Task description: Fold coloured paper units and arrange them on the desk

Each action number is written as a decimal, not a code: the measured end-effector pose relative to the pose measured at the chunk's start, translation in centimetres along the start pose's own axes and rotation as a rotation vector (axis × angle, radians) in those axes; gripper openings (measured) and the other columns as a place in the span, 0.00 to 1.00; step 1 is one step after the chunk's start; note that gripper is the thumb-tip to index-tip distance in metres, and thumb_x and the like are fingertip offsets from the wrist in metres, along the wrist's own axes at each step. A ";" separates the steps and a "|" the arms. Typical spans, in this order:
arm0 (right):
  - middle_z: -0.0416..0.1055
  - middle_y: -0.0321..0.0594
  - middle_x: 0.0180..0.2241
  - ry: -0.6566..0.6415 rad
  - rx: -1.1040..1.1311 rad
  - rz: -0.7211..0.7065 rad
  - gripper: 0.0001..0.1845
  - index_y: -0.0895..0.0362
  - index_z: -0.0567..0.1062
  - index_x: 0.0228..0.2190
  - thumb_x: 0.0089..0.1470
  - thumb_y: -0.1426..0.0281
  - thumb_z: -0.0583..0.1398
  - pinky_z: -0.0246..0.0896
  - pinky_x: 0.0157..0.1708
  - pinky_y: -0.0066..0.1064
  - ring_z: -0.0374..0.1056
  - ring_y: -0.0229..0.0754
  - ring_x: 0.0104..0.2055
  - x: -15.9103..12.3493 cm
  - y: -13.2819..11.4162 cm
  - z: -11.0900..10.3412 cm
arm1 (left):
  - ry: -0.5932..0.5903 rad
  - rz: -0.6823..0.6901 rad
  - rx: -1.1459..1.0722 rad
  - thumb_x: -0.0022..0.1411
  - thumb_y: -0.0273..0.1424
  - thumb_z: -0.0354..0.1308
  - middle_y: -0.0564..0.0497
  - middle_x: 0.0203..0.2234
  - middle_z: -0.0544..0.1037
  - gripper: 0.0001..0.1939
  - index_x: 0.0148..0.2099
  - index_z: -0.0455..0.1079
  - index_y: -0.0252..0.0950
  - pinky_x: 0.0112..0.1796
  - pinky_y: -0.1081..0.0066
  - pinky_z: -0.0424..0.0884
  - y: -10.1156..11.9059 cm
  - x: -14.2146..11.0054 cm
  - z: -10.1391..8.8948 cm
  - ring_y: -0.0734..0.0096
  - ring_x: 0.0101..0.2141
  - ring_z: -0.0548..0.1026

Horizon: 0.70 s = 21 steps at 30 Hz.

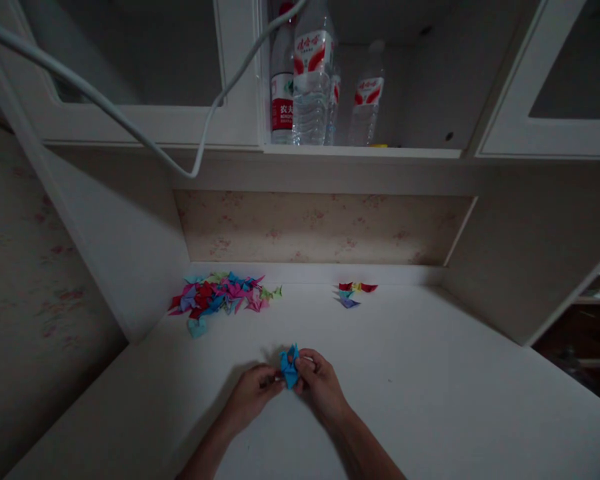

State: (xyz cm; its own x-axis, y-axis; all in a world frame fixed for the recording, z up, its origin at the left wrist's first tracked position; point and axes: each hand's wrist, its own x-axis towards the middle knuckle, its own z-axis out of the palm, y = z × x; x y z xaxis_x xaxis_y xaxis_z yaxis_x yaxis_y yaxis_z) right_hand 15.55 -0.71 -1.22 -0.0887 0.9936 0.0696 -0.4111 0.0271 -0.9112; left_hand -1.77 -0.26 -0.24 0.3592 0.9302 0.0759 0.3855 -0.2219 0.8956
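A small blue paper crane (289, 375) is held up just above the white desk, between my two hands. My right hand (322, 383) grips it from the right, thumb and fingers closed on its edge. From the other side, my left hand (256, 392) pinches its lower left edge with the fingertips. Parts of the folds are hidden behind my fingers. Beyond my left hand lies a heap of folded paper cranes (225, 293) in pink, red, blue, purple and green. A light-blue folded paper piece (197, 327) rests at the heap's near edge.
Several more folded papers (349, 302) lie at the back of the desk (430, 387), right of the middle. Overhead, a shelf holds plastic bottles (312, 80). A white cable (145, 139) hangs in front of the cabinet. Side panels (525, 253) bound the desk.
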 end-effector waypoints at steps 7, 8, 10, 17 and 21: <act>0.70 0.31 0.18 -0.010 -0.018 0.040 0.19 0.58 0.72 0.34 0.47 0.57 0.66 0.48 0.15 0.22 0.60 0.30 0.14 0.1 0.0 0.3 | 0.099 -0.037 -0.016 0.56 0.38 0.57 0.54 0.24 0.71 0.12 0.30 0.72 0.33 0.29 0.74 0.62 -0.9 0.1 -0.1 0.70 0.28 0.68; 0.70 0.31 0.19 -0.004 -0.019 0.042 0.19 0.58 0.73 0.34 0.46 0.57 0.66 0.48 0.16 0.22 0.61 0.30 0.14 0.1 -0.2 0.4 | 0.098 -0.028 -0.017 0.56 0.39 0.57 0.54 0.25 0.72 0.12 0.31 0.73 0.34 0.30 0.74 0.63 -0.8 0.0 -0.2 0.70 0.29 0.69; 0.71 0.33 0.22 0.001 -0.022 0.035 0.19 0.58 0.74 0.34 0.45 0.58 0.67 0.50 0.17 0.23 0.61 0.30 0.15 0.0 -0.5 0.6 | 0.109 -0.013 -0.017 0.57 0.40 0.56 0.52 0.26 0.73 0.13 0.32 0.74 0.34 0.31 0.74 0.64 -0.6 -0.1 -0.3 0.69 0.29 0.70; 0.62 0.28 0.14 0.035 -0.121 0.061 0.20 0.59 0.76 0.37 0.45 0.59 0.66 0.45 0.14 0.22 0.52 0.29 0.14 -0.1 -0.2 0.4 | 0.183 -0.001 -0.027 0.57 0.41 0.56 0.51 0.27 0.74 0.14 0.32 0.74 0.35 0.33 0.73 0.66 -0.5 0.1 -0.5 0.68 0.31 0.72; 0.65 0.30 0.17 0.040 -0.159 0.040 0.19 0.59 0.77 0.36 0.46 0.59 0.65 0.46 0.15 0.23 0.54 0.30 0.15 -0.2 -0.1 0.4 | 0.196 -0.026 -0.063 0.56 0.41 0.57 0.51 0.27 0.75 0.13 0.32 0.73 0.35 0.33 0.73 0.66 -0.8 0.2 -0.5 0.67 0.31 0.72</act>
State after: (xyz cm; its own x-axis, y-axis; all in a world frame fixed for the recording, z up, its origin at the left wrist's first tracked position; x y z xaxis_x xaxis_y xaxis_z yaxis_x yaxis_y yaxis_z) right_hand 15.27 -0.98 -0.96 -0.0647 0.9977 0.0184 -0.2586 0.0011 -0.9660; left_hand -2.42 0.25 -0.74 0.1753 0.9758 0.1304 0.3369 -0.1839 0.9234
